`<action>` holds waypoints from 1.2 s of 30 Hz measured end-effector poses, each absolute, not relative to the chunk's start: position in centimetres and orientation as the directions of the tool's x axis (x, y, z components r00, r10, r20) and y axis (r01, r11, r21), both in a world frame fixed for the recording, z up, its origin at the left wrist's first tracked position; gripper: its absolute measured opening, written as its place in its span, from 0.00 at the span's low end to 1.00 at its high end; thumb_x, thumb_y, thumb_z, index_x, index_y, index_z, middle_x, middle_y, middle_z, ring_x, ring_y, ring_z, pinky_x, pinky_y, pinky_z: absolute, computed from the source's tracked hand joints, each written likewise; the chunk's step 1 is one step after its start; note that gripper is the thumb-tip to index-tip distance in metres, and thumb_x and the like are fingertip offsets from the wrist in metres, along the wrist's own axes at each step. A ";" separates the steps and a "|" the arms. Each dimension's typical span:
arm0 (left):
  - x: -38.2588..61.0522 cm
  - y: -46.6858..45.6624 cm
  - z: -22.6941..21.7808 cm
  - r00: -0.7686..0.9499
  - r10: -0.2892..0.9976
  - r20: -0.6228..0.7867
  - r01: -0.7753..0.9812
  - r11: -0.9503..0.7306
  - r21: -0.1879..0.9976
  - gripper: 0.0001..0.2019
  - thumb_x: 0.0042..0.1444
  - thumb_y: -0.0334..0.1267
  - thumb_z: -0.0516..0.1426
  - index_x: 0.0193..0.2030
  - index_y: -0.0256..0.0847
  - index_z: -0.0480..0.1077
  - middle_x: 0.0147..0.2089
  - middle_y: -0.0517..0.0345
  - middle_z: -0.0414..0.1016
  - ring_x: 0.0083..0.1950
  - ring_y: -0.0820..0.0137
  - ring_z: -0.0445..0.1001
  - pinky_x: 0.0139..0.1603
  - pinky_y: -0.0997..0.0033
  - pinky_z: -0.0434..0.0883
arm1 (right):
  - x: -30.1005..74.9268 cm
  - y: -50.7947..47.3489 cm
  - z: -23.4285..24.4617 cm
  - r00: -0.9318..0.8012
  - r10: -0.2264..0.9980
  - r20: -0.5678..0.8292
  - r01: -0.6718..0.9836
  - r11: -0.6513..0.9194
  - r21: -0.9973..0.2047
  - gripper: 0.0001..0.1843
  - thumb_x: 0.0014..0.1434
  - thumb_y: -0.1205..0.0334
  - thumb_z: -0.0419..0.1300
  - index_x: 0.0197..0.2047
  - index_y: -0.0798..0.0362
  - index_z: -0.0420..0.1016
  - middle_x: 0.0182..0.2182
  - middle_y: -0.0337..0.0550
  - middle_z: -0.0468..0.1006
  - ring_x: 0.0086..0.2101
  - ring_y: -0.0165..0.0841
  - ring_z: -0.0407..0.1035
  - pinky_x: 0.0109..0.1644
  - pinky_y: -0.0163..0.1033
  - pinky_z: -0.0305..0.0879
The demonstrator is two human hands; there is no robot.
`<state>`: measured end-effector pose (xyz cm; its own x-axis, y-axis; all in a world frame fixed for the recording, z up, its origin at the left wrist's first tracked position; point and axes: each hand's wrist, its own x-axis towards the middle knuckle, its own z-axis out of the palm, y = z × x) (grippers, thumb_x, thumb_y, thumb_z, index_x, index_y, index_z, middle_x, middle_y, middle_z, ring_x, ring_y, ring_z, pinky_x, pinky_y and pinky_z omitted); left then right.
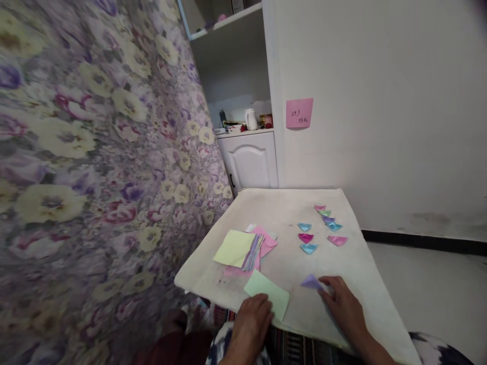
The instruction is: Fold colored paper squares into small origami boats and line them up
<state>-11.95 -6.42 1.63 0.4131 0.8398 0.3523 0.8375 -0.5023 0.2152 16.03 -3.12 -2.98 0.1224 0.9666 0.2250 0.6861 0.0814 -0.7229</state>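
A small purple folded paper triangle (311, 282) is pinched at its right corner by my right hand (340, 299), just above or on the table. My left hand (253, 317) is closed at the lower left edge of a pale green paper sheet (272, 294) near the table's front edge; its thumb is hidden. Farther back lie several small folded paper pieces, among them a blue one (308, 248), a magenta one (305, 237) and a pink one (338, 241). To the left rests a stack of coloured paper with a yellow sheet (234, 247) on top.
The cloth-covered table (289, 208) stands against a white wall (380, 101) bearing a pink note (299, 113). A floral curtain (114, 177) hangs along the left. Behind the table, a white cabinet (249, 162) holds a white jug (250, 119) and small items.
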 end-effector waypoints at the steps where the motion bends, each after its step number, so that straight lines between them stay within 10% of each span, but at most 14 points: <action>1: -12.4 -6.3 2.1 0.327 0.881 0.342 0.854 -0.431 0.293 0.10 0.59 0.36 0.52 0.45 0.44 0.70 0.47 0.52 0.76 0.49 0.64 0.73 0.51 0.63 0.69 | 16.1 -3.1 -3.0 0.121 0.967 0.223 0.690 0.079 -0.719 0.14 0.55 0.55 0.54 0.45 0.46 0.70 0.42 0.40 0.72 0.27 0.31 0.69 0.33 0.38 0.66; 4: -13.7 -5.3 3.0 -0.027 0.974 0.223 0.886 -0.080 0.457 0.12 0.59 0.37 0.49 0.47 0.40 0.68 0.48 0.49 0.73 0.51 0.64 0.70 0.51 0.63 0.67 | 16.2 -3.2 -3.0 0.121 0.968 0.218 0.706 0.070 -0.705 0.15 0.55 0.54 0.54 0.45 0.45 0.70 0.43 0.39 0.71 0.28 0.31 0.69 0.33 0.38 0.66; 11: -13.8 -1.4 2.9 -0.255 0.965 0.055 0.865 0.202 0.459 0.11 0.43 0.39 0.60 0.34 0.39 0.69 0.34 0.53 0.73 0.40 0.61 0.70 0.40 0.67 0.63 | 16.0 -3.4 -2.7 0.109 0.974 0.201 0.716 0.063 -0.695 0.15 0.57 0.53 0.52 0.47 0.44 0.69 0.44 0.38 0.70 0.28 0.30 0.69 0.34 0.37 0.66; 27: -19.6 1.6 4.7 -0.262 0.963 0.068 0.419 0.050 0.907 0.14 0.46 0.48 0.59 0.26 0.41 0.62 0.17 0.69 0.64 0.20 0.74 0.65 0.23 0.76 0.61 | 15.8 -3.2 -3.3 0.133 0.960 0.247 0.726 0.075 -0.683 0.15 0.56 0.51 0.52 0.45 0.44 0.70 0.42 0.39 0.73 0.29 0.32 0.71 0.32 0.37 0.67; 36: -21.0 4.9 2.9 -0.514 0.858 0.014 0.352 0.196 0.915 0.11 0.60 0.40 0.54 0.44 0.35 0.68 0.40 0.56 0.73 0.33 0.72 0.73 0.33 0.68 0.73 | 15.8 -3.2 -3.4 0.125 0.958 0.258 0.735 0.086 -0.673 0.15 0.57 0.51 0.52 0.45 0.44 0.69 0.43 0.40 0.73 0.31 0.34 0.72 0.33 0.37 0.68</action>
<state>-20.95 4.89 2.85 -0.5140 0.8577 0.0141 0.3519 0.1959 0.9153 15.78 -3.16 -3.38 0.1246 0.9579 0.2585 0.7349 0.0859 -0.6727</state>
